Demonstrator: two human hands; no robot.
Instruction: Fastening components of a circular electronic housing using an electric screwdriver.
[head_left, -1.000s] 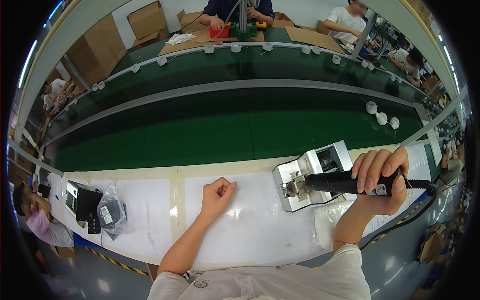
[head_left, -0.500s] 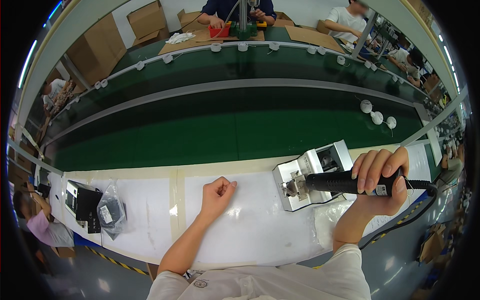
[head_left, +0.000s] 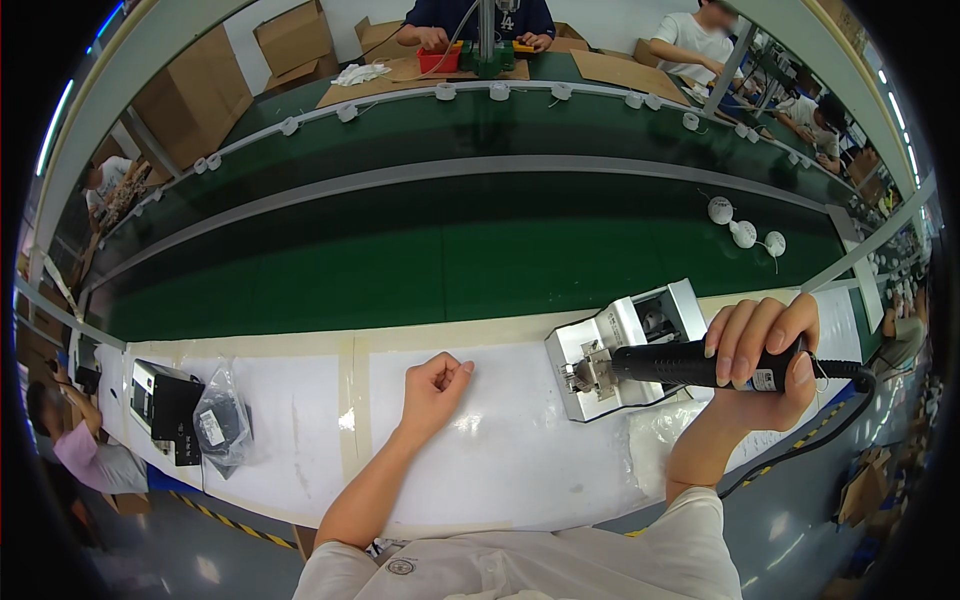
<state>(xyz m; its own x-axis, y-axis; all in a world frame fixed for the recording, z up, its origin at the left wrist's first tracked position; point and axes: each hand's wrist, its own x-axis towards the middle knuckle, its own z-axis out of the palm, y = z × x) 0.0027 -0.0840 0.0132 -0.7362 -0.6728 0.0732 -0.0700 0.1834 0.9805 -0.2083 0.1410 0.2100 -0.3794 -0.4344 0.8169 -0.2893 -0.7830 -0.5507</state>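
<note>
My right hand (head_left: 762, 345) is wrapped around the black barrel of a corded electric screwdriver (head_left: 665, 364), held level. The tool's front end points left, to the metal fittings on a silver screw feeder (head_left: 629, 325); whether the tip touches them is hard to see. From the tool's rear a black cable (head_left: 850, 371) loops down to the right. My left hand (head_left: 436, 388) is a closed fist on the white tabletop (head_left: 520, 460), apart from the feeder, with nothing showing between its fingers.
Beyond the table runs a green conveyor belt (head_left: 400, 270) carrying white round parts (head_left: 743, 234) at right. A farther belt bears several small white parts (head_left: 499, 91). A black box (head_left: 168, 412) and a plastic bag (head_left: 223, 425) lie at left. Co-workers sit across and at the sides.
The white round parts on the near belt have shifted left, while those on the far belt have shifted right. Both my hands and the screwdriver stay in place.
</note>
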